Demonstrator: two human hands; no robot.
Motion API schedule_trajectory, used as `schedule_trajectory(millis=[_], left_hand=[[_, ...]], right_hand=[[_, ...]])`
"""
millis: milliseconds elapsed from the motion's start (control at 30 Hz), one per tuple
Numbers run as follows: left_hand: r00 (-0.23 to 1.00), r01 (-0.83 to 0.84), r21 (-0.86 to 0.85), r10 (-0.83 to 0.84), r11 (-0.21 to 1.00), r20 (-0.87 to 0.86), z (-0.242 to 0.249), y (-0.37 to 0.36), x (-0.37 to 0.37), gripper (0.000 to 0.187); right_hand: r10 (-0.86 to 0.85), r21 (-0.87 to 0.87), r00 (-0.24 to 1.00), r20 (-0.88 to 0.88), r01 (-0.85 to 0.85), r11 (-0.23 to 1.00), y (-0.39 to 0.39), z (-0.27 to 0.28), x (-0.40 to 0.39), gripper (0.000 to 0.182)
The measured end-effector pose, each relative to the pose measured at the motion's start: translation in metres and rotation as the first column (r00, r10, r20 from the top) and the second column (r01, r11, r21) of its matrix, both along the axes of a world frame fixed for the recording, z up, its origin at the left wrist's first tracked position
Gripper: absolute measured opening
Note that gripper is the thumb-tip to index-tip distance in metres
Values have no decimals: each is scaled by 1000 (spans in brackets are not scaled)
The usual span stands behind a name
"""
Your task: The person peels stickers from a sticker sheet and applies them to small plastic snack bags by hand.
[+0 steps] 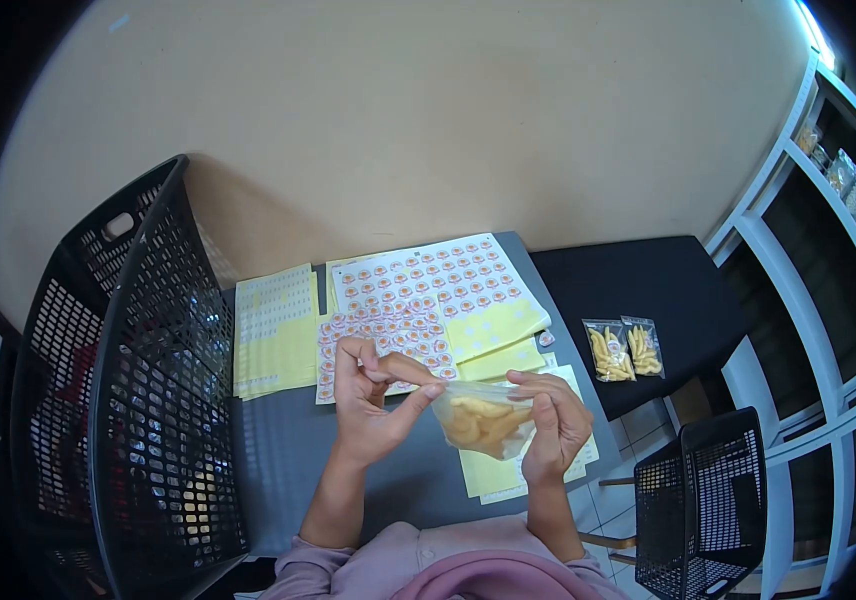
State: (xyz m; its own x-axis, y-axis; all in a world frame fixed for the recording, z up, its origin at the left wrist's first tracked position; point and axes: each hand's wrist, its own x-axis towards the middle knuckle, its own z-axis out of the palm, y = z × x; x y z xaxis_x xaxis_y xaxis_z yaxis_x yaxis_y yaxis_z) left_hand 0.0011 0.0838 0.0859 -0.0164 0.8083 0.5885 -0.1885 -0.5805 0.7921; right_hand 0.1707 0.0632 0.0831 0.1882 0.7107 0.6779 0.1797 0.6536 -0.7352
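A clear plastic bag of pale yellow, finger-shaped snacks [486,422] is held up between my two hands, above the grey table [288,450]. My left hand [378,400] pinches the bag's upper left corner between thumb and fingers. On the other side, my right hand [556,425] grips the bag's right edge, thumb in front. Behind the bag lie sheets of round orange and white stickers [388,340], with yellow backing [493,330] showing where stickers are gone. Partly under the bag is another sheet with a yellow part [488,480].
Large black crates [163,340] stand at the left. A yellow label sheet [276,330] lies beside them. Two filled snack bags [624,350] rest on a black surface [638,290] at the right. Below it are a black basket [703,500] and a white-framed shelf [798,270].
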Motion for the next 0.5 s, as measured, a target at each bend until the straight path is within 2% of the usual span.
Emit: schedule_trajectory(millis=[133, 200, 233, 267, 333, 367, 400, 467, 500], left_hand=[[995, 101, -53, -102, 993, -3, 0, 1, -4, 43], [991, 129, -102, -125, 986, 48, 0, 0, -1, 54], [964, 259, -71, -252, 963, 86, -2, 1, 1, 63], [963, 261, -83, -254, 962, 88, -5, -2, 6, 63], [934, 307, -290, -346, 906, -93, -12, -11, 15, 62], [923, 323, -304, -369, 896, -107, -21, -13, 16, 53], [924, 323, -313, -370, 893, -102, -28, -14, 14, 53], [925, 324, -496, -379, 806, -11, -39, -14, 1, 44], [970, 225, -520, -242, 824, 38, -47, -16, -5, 38]], right_hand=[[21, -33, 1000, 3, -21, 999, -4, -1, 1, 22], [67, -83, 990, -127, -78, 993, -7, -3, -1, 26], [83, -155, 972, -218, -119, 981, -7, -7, -1, 30], [78, -168, 972, -220, -117, 979, -5, -7, -2, 30], [60, -285, 905, -420, -195, 938, -3, -11, -2, 33], [102, -323, 934, -342, -219, 921, -2, -23, 3, 36], [99, -333, 935, -342, -219, 917, -3, -25, 4, 36], [179, -246, 890, -418, -301, 921, -1, -28, 5, 39], [163, -252, 931, -326, -252, 934, 2, -34, 14, 42]])
